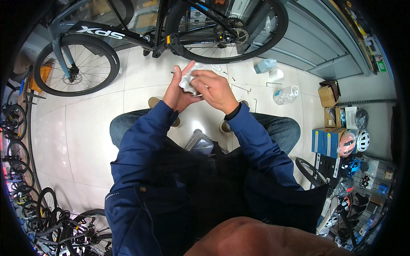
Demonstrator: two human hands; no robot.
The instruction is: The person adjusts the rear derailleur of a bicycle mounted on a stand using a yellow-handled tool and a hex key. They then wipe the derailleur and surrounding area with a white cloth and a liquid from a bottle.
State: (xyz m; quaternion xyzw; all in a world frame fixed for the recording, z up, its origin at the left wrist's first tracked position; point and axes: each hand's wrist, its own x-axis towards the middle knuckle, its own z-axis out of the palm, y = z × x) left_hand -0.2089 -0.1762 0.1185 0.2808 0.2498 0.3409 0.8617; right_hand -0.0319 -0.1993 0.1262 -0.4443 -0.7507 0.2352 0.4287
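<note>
Both hands are together in front of me, above the tiled floor, with a crumpled white tissue (188, 82) between them. My left hand (174, 93) is turned palm up, its thumb and fingers stretched out, and the tissue lies against it. The fingers of my right hand (218, 91) are bent and press the tissue onto the left palm. A thin, shiny edge shows under the right fingers, too small to make out. Just beyond the hands is the rear wheel (188, 50) of a dark bicycle (141, 39), which stands sideways across the far side.
Right of my hands, hex keys (241, 88) and small bolts (233, 79) lie on the floor. Near them are a clear plastic jug (285, 95), a white roll (276, 75) and a grey-blue bottle (265, 65). A plastic container (200, 143) sits between my legs. Boxes (326, 142) and helmets line the right side.
</note>
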